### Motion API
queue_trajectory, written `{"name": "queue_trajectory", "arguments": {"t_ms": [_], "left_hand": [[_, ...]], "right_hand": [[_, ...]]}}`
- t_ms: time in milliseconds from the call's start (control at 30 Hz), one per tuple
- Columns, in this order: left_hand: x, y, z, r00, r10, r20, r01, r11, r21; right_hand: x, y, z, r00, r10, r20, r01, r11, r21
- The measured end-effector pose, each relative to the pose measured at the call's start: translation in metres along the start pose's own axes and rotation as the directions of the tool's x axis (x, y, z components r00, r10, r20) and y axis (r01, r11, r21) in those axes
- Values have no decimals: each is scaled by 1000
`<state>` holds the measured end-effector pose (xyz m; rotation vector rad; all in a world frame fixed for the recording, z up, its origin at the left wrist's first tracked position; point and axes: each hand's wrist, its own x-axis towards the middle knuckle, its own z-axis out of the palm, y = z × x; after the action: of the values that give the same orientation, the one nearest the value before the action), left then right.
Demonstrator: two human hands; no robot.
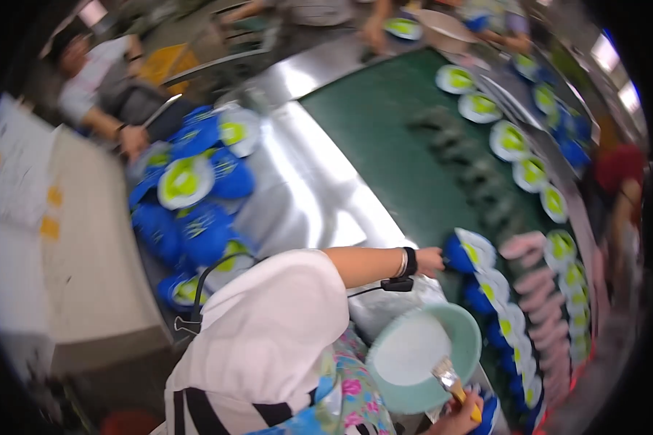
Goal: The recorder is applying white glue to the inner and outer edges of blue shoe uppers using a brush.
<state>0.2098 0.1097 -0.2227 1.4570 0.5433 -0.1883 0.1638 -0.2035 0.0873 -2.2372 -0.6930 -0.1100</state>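
Observation:
My right hand (463, 419), low in the view, is closed round the yellow handle of a flat paintbrush (446, 373). The brush's bristles are over a mint-green basin (469, 330) with white liquid in it. My left hand (429, 262) reaches out over the edge of the green conveyor belt (370, 123), just beside a blue, white and lime-green piece (474, 250), perhaps a shoe upper. Blur hides its fingers, and whether it touches the piece I cannot tell. Similar pieces (511, 322) run in a row along the belt toward me.
Pink curved pieces (540, 297) and another row of white and lime pieces (511, 141) lie on the belt. A blue and lime pile (196, 188) sits on the metal table (290, 181) at left. Co-workers are at the far left, far end and right; a pale box (87, 239) stands left.

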Motion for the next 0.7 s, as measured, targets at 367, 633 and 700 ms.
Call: {"name": "queue_trajectory", "arguments": {"t_ms": [367, 633, 700], "left_hand": [[-536, 28, -247, 351, -103, -931, 930, 152, 334], [-616, 12, -206, -1, 354, -935, 741, 628, 237], [-630, 55, -192, 8, 472, -882, 551, 733, 398]], "right_hand": [[29, -50, 25, 924, 316, 216, -383, 780, 495], [18, -79, 29, 905, 227, 360, -408, 703, 582], [17, -79, 29, 914, 153, 375, -363, 719, 592]]}}
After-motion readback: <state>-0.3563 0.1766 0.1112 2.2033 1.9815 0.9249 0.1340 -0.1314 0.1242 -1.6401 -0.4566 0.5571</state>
